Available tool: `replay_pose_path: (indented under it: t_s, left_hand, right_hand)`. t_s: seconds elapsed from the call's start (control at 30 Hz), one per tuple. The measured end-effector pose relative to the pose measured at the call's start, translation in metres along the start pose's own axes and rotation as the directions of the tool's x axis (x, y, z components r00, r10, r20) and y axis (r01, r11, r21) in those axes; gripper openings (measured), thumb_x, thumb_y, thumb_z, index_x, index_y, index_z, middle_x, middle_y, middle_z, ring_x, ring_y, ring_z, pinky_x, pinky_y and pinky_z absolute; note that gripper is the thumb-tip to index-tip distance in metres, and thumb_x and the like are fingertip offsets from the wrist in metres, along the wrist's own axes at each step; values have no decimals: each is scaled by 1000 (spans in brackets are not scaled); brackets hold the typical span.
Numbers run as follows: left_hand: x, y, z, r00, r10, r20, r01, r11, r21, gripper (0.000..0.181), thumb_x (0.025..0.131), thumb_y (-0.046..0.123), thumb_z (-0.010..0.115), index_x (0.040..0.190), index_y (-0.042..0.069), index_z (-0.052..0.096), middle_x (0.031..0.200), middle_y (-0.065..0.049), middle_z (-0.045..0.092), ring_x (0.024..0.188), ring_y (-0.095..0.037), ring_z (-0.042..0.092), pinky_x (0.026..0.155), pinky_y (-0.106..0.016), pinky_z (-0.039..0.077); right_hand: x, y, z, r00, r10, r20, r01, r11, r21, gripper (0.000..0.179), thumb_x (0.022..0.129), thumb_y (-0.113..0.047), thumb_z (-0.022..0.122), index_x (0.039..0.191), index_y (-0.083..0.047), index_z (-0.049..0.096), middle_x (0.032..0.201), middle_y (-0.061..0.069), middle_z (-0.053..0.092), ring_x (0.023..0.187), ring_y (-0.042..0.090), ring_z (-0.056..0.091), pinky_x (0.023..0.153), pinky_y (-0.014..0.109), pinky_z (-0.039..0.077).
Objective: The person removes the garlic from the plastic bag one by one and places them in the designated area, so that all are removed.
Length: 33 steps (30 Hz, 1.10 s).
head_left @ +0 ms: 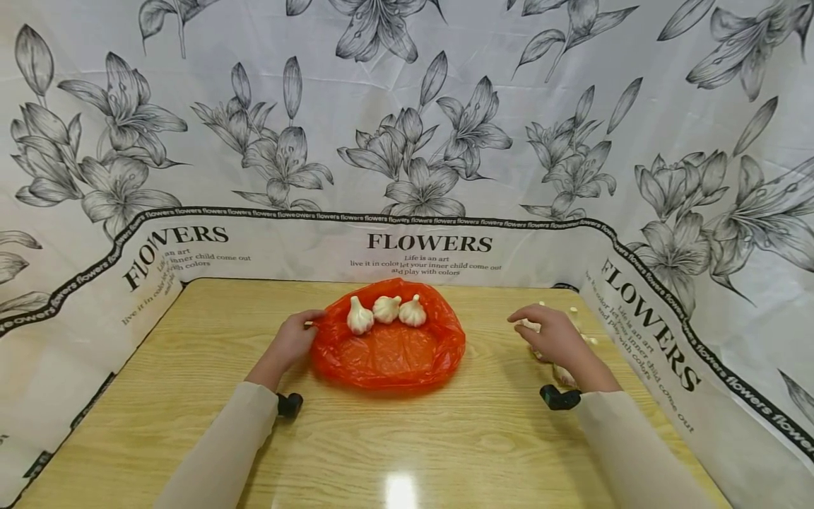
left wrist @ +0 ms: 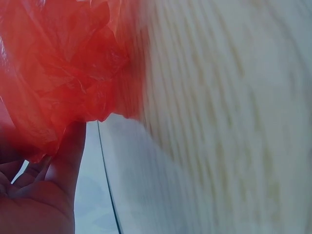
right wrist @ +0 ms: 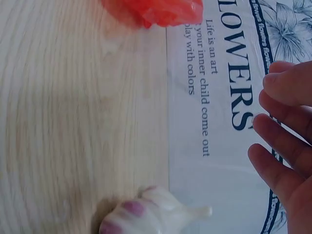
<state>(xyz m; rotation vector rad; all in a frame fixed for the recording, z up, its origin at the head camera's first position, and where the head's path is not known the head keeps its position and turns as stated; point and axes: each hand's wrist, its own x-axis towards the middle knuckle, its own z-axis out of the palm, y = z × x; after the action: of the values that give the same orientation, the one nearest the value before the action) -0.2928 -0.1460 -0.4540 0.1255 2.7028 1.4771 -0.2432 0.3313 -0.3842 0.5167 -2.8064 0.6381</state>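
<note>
Looks like a small screened-off tabletop booth; can't tell if it's in a home, office, lab etc. Wood-grain table [head_left: 343, 452] w/ printed sheeting [head_left: 305, 261] up on 3 sides (back, L & R): white bkgd, b&w line-drawn lilies [head_left: 420, 187], "FLOWERS" lettering [head_left: 429, 242] & a dark border strip [head_left: 407, 218]. Sheeting's creased, runs down to table edge. Bright glare patch [head_left: 400, 491] on near tabletop, approx. ctr.

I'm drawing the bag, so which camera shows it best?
The head view: nearly the whole bag shows, three garlic bulbs inside. The left wrist view shows a crumpled part up close; the right wrist view, just a bit up top.
</note>
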Motion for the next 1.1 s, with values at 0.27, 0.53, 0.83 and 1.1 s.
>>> replay_pose_path:
  t_s: [0.27, 0.53, 0.83, 1.1]
  left_hand:
    - [0, 1, 1, 1000, -1, 1, 1, 1000, 9, 42, 99, 3, 40, 139, 6, 51, 142, -18, 49, 122, -34, 51, 100, -46, 49]
    - [-1, 3, 0, 1000, 10, -4, -10, 1000, 9, 42, 98, 3, 40, 139, 6, 51, 142, -17, 50, 122, -33, 53, 99, -46, 50]
    - [-1, 4, 1, 1000, -4, 2, 4, 1000, 6, 42, 98, 3, 40, 139, 7, 52, 142, -17, 49, 121, -33, 53, 97, -44, 52]
    - [0, 5, 2, 1000, -8, -5, 8, 1000, 8, 42, 98, 3, 41, 138, 7, 52, 140, -17, 51, 120, -32, 54, 97, -44, 52]
  right_hand:
    - [18, -16, 12, 999, -39, -19, 39, 999, 1, 21, 92, -13, 64, 113, -13, 70, 120, 13, 67, 111, 35, 61, 91, 55, 50]
    - [32, -31, 23, 999, -41, -32, 42, 999, 33, 23, 92, -16, 64, 114, -12, 69, 120, 12, 66, 109, 35, 62, 91, 53, 51]
    - [50, -40, 41, 994, -55, -92, 66, 990, 128, 22, 91, -13, 66, 112, -9, 71, 115, 12, 68, 105, 34, 64, 92, 49, 53]
    - [63, -54, 56, 993, -26, -117, 49, 978, 203, 24, 90, -14, 67, 113, -7, 70, 113, 13, 68, 104, 33, 64, 93, 49, 53]
